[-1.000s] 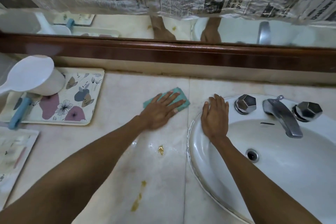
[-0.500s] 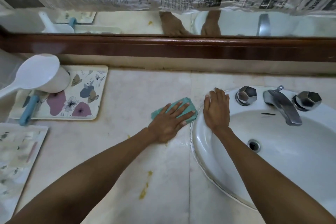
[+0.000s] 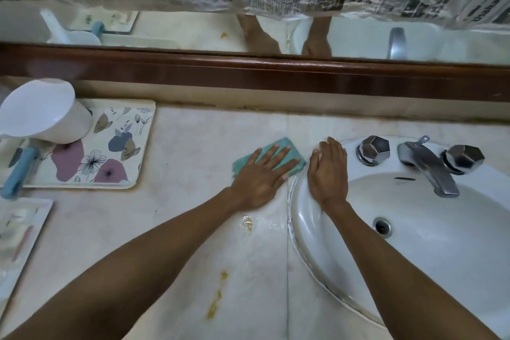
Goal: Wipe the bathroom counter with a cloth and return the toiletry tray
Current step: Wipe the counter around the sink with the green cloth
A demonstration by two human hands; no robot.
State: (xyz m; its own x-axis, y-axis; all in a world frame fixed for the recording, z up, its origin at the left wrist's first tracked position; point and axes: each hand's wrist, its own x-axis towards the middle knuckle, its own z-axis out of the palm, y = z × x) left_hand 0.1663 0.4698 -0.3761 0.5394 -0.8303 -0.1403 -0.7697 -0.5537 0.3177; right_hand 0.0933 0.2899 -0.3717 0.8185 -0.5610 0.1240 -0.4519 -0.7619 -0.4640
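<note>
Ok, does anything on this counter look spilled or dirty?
Yes. Yellow-brown stains streak the counter nearer the person than the left hand pressing the cloth, and a wet yellowish blob sits just behind that wrist, unwiped.

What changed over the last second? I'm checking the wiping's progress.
The left hand slid the cloth nearer the person and toward the sink, then back a little; the yellow stain below it remains. Nothing grasped or released. The right hand stayed on the sink rim; the tray unmoved.

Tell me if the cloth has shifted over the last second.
Yes. The cloth has slid right, its edge now past the counter seam, nearer the sink rim.
</note>
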